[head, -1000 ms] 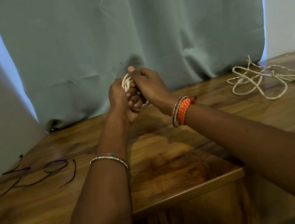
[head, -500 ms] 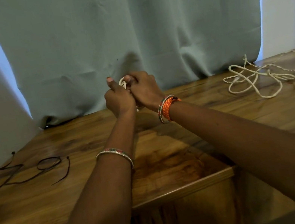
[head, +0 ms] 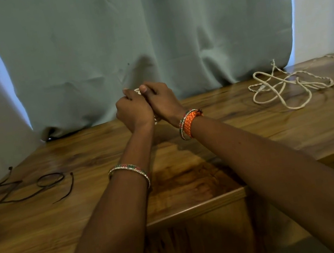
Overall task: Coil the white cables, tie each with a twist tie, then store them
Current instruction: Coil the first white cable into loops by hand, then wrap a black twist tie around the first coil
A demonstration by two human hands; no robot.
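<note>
My left hand [head: 133,111] and my right hand [head: 162,101] are pressed together above the far middle of the wooden table [head: 193,177], both curled round a small coiled white cable [head: 138,91]. Only a sliver of that coil shows between the knuckles and below the hands; the rest is hidden. A loose tangle of white cables [head: 288,87] lies on the table at the far right. Several dark twist ties [head: 38,187] lie on the table at the left, one bent into a ring.
A grey-green curtain [head: 144,30] hangs right behind the table's far edge, close to my hands. The table has a stepped front edge [head: 198,207], with a lower section on the right.
Both hands have dropped lower toward the table and turned knuckles-up, so less of the white coil shows. The loose cables and twist ties have not moved.
</note>
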